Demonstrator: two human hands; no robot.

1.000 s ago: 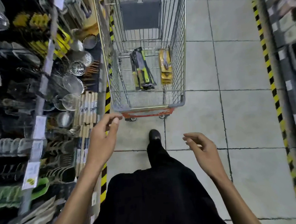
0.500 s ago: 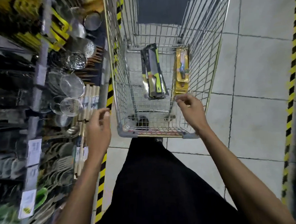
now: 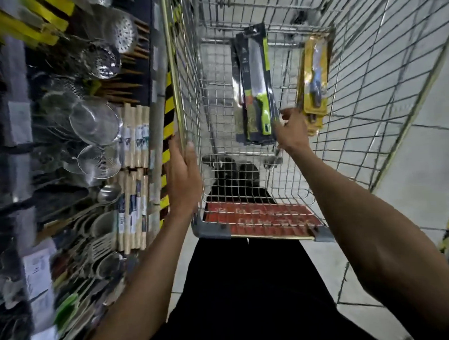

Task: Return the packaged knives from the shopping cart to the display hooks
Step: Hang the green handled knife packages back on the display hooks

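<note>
Through your head camera, the display rack [image 3: 61, 152] on your left is blurred and its hooks are hard to make out. Your left hand [image 3: 183, 179] grips the left rim of the shopping cart [image 3: 213, 231]. Inside the cart lie a green-handled knife pack [image 3: 257, 90] and a yellow knife pack [image 3: 314, 71]. Your right hand [image 3: 293, 130] is between them with its fingers hidden, so I cannot tell whether it holds anything.

The cart [image 3: 385, 88] was silver wire, its panel [image 3: 259, 218] red; one knife pack [image 3: 257, 90] was black and lime, the other pack [image 3: 314, 69] yellow.
</note>
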